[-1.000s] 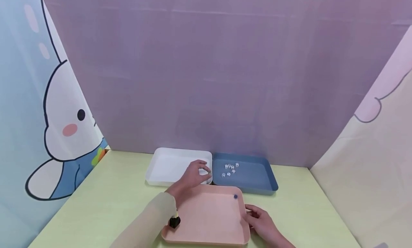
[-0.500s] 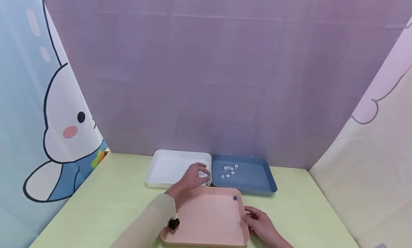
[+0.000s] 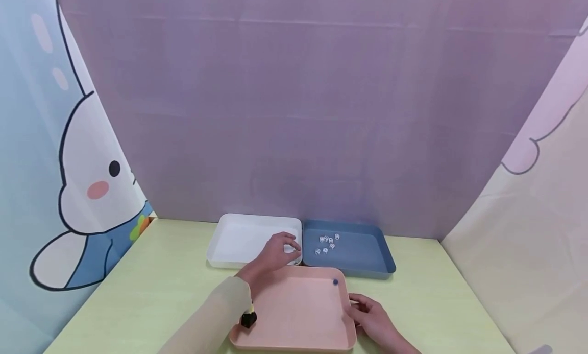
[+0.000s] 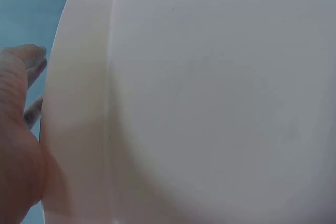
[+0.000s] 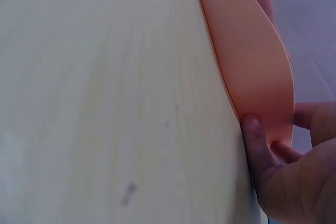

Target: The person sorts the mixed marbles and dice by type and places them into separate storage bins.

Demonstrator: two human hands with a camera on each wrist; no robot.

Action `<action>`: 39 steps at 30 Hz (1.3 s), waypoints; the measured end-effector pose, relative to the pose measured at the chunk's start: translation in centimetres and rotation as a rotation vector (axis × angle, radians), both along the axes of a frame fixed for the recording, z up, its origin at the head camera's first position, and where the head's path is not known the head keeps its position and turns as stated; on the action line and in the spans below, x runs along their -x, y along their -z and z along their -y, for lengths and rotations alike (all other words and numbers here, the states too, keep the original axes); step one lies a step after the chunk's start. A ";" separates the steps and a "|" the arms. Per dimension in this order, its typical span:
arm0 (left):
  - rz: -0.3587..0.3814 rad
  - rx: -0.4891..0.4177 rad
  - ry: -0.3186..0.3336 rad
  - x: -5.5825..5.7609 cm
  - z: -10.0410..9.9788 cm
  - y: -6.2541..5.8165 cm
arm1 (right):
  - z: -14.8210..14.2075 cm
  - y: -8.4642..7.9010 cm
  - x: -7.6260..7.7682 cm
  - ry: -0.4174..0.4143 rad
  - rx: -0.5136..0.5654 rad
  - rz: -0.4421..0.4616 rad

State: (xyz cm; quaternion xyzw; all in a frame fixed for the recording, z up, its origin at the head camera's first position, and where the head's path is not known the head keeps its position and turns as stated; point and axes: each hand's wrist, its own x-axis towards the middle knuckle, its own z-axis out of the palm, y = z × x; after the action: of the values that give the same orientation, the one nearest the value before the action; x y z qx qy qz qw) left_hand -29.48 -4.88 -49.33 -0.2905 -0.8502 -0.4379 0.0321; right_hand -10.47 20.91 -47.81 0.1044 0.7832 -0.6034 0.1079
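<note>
In the head view my left hand point(image 3: 277, 252) hovers over the right end of the white tray point(image 3: 234, 239), thumb and forefinger slightly parted. A tiny dark-greenish thing point(image 3: 296, 262) lies below those fingertips in the tray's near corner. The left wrist view has my fingers point(image 4: 31, 56) beside a pale tray rim, with nothing visible between them. My right hand point(image 3: 374, 318) holds the right side of the pink tray point(image 3: 294, 338), its thumb point(image 5: 255, 135) on the wall in the right wrist view. A small dark-blue piece point(image 3: 336, 282) sits in the pink tray's far right corner.
A blue tray point(image 3: 367, 257) stands right of the white one, with several white dice point(image 3: 332, 245) inside. Both sit behind the pink tray on the pale yellow table point(image 3: 427, 292). A purple cloth wall point(image 3: 294, 114) rises at the back.
The greenish speck earlier between the left thumb and forefinger is no longer there; a tiny greenish thing shows below, in the white tray. The right hand keeps its hold on the pink tray.
</note>
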 end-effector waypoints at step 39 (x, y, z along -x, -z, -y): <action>-0.470 0.697 0.272 -4.5 -6.9 -2.0 | 0.0 0.6 0.1 -0.015 0.025 -0.029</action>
State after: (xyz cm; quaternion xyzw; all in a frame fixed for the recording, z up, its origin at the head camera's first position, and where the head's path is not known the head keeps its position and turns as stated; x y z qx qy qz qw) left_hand -24.97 1.99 -47.37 -0.4850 -0.8707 -0.0473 0.0666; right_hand -10.59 20.92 -48.38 0.0882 0.7779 -0.6137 0.1024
